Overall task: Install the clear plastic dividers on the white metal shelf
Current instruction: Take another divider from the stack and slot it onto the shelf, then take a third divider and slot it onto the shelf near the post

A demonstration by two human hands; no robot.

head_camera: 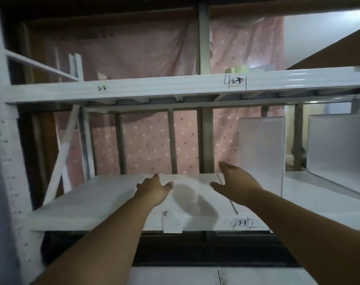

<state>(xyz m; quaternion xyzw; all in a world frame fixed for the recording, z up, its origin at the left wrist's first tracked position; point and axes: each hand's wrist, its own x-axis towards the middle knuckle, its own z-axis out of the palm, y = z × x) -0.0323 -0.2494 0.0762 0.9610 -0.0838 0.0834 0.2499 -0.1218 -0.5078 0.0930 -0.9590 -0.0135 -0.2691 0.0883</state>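
The white metal shelf [88,204] spans the middle of the view, marked "3-3" on its front edge. A faint clear plastic divider [195,182] seems to lie flat on it between my hands, with a white clip [171,223] at the shelf's front lip. My left hand [154,191] reaches over the divider's left edge, fingers spread, palm down. My right hand [237,183] hovers at its right edge, fingers apart. Neither hand visibly grips anything. Two frosted dividers stand upright on the right, one [261,153] close to my right hand and another [339,145] farther right.
An upper shelf beam [154,88] labelled "2-2" and "2-3" crosses overhead. Pink dotted cloth [148,145] hangs behind the rack. A white post [2,161] and a diagonal brace [62,157] stand at the left. Another white surface [195,276] lies below.
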